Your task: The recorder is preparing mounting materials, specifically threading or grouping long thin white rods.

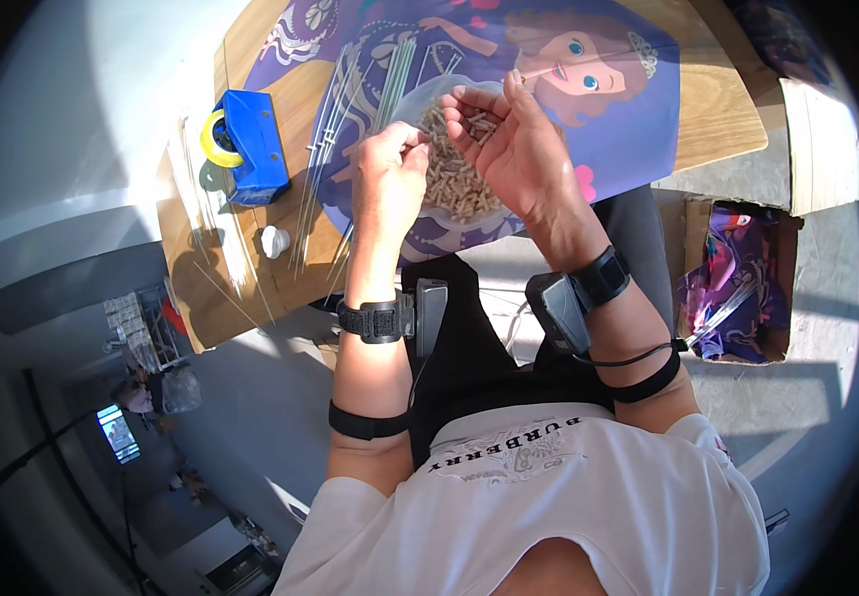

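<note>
A pale translucent bowl [411, 103] sits in front of me, filled with small beige cylindrical pieces [461, 191]. Over its left side, my left hand [391, 179] is closed, thumb against bent fingers; whatever it may pinch is hidden. My right hand [524, 149] is turned palm up above the bowl's right side, its fingers cupped around a few of the same beige pieces. Thin pale rods [399, 79] lie just beyond my left hand, and more slim rods [322, 144] with small white fittings are to its left.
Purple printed sheeting [648, 139] covers part of the wooden table [712, 124]. At left stand a blue tape dispenser [262, 149] with a yellow roll [217, 139] and a small white knob-like piece [274, 241]. An open cardboard box [793, 288] containing printed material is on the floor at right.
</note>
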Demonstrator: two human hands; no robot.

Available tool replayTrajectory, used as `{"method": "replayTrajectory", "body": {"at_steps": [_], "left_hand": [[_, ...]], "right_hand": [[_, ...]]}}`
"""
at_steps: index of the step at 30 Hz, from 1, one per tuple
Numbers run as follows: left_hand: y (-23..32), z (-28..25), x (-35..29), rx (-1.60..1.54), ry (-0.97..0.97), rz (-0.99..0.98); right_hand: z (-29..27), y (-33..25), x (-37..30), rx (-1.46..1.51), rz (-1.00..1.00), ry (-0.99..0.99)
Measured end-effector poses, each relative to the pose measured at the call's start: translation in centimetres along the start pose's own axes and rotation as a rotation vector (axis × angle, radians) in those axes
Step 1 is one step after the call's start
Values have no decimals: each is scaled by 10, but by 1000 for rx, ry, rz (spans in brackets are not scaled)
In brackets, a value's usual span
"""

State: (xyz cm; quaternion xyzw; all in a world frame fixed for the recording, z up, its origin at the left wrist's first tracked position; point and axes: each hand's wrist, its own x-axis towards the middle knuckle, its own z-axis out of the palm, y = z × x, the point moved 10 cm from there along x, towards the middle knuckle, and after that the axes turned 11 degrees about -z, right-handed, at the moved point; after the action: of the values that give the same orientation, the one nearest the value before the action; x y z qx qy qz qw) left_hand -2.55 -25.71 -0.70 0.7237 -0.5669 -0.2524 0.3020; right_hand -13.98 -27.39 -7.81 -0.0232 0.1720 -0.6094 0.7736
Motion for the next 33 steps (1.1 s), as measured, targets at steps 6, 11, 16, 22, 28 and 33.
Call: {"method": "replayTrajectory", "body": {"at_steps": [6, 11, 16, 22, 28, 33], "left_hand": [[3, 31, -12, 504, -33, 165], [3, 12, -9, 276, 94, 78], [21, 5, -8, -340, -56, -64], [20, 21, -21, 468, -129, 181], [7, 29, -21, 594, -82, 218], [13, 18, -16, 240, -104, 16]], "right_hand": [[-3, -1, 2, -26, -29, -10], [-2, 2, 2, -46, -17, -22], [-15, 3, 5, -43, -32, 47], [-4, -1, -1, 6, -28, 49], [1, 0, -1, -5, -28, 16], [-4, -1, 2, -22, -34, 11]]}}
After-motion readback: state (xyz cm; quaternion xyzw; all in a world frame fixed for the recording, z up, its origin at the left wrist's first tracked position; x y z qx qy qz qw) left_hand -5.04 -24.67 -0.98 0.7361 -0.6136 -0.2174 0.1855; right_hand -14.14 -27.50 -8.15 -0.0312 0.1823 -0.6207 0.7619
